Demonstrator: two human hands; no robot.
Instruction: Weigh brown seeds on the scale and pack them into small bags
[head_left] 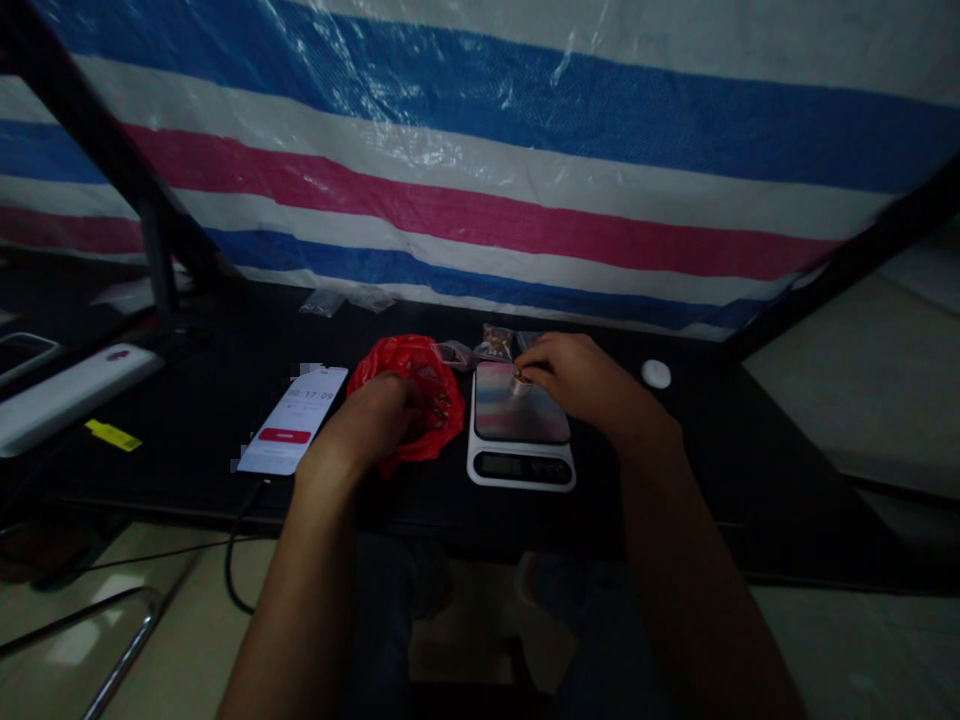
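Observation:
My left hand (386, 412) reaches into a red plastic bag (405, 352) that holds small brass-coloured pieces (441, 405). Its fingers are curled down, and their tips are hidden inside the bag. To the right of the bag is a white kitchen scale (474, 465) with a shiny metal plate (510, 425). My right hand (566, 370) is over the plate's far right part, thumb and fingers pinched together at small brass-coloured pieces (519, 374). These pieces appear to be at the top of a small shiny cup-like thing (521, 388) on the plate.
Small clear bags with brass-coloured pieces (495, 342) lie behind the scale. A phone (296, 420) with a running timer lies left of the red bag, its cable hanging over the table edge. A white round object (656, 374), a yellow tag (112, 435) and a long white device (75, 395) lie around.

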